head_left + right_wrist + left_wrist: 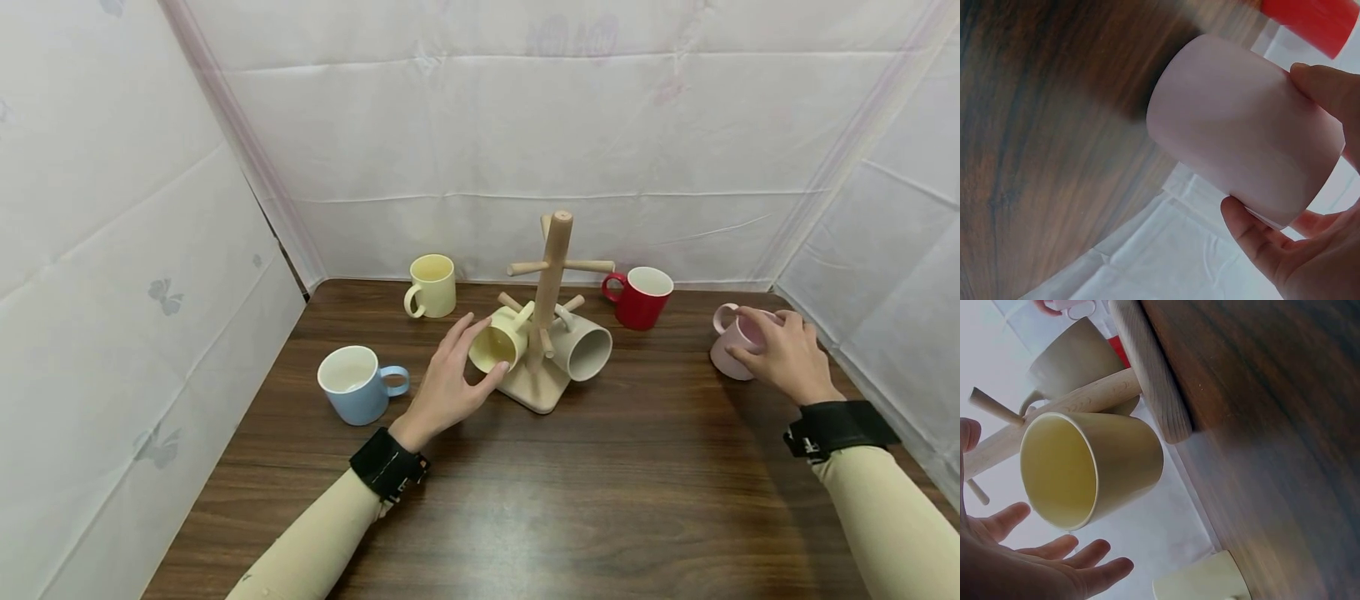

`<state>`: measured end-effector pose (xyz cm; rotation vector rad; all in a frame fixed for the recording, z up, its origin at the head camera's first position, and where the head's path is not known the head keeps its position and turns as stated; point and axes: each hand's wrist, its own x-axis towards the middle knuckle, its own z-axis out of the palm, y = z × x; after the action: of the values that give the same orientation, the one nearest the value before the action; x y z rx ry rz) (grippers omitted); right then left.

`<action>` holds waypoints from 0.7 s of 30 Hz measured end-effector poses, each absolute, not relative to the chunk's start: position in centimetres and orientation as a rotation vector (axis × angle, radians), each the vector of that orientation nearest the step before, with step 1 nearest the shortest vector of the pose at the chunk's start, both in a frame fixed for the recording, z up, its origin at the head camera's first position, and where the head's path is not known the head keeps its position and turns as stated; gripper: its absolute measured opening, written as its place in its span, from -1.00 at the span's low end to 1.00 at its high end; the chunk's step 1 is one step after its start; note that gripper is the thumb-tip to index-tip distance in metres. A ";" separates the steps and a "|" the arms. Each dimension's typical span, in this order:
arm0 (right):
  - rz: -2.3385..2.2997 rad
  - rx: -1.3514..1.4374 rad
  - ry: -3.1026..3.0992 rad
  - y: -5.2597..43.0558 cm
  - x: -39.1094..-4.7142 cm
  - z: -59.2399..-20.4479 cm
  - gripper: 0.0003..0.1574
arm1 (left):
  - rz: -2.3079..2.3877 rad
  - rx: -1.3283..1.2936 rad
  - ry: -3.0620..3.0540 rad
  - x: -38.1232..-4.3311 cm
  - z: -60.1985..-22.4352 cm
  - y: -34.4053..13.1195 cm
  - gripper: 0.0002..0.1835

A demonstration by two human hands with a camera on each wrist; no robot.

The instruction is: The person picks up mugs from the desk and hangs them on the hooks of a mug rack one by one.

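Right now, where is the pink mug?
In the head view, the pink mug is at the right, gripped by the right hand, to the right of the red mug.

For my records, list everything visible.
Table: one, brown, foreground
Sheeting: count unclear, white, back and sides
Rack: one, tan, on table
Yellow mugs: two, yellow, on rack and table
Beige mug: one, beige, on rack
Blue mug: one, blue, left of rack
Red mug: one, red, right of rack
Pink mug: one, pink, far right
Sleeves: two, cream, bottom edge
Wristbands: two, black, at sleeve ends
Left grip: one, by rack's yellow mug
Right grip: one, holding pink mug
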<state>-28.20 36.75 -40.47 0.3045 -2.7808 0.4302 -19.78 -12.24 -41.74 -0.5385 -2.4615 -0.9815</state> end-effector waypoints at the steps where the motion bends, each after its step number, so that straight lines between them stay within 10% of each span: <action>1: 0.433 0.305 -2.769 36.7 -28.1 -40.4 -0.19 | -0.984 -0.544 -2.463 -19.8 -41.8 -12.2 -0.27; 21: 0.693 0.547 -2.384 32.9 -24.7 -38.1 -0.16 | -0.978 -0.632 -2.383 -19.3 -42.0 -12.2 -0.31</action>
<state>-24.71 32.95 -38.05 0.5474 -2.3841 0.6931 -19.32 -12.16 -41.98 -0.6320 -2.3827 -0.9775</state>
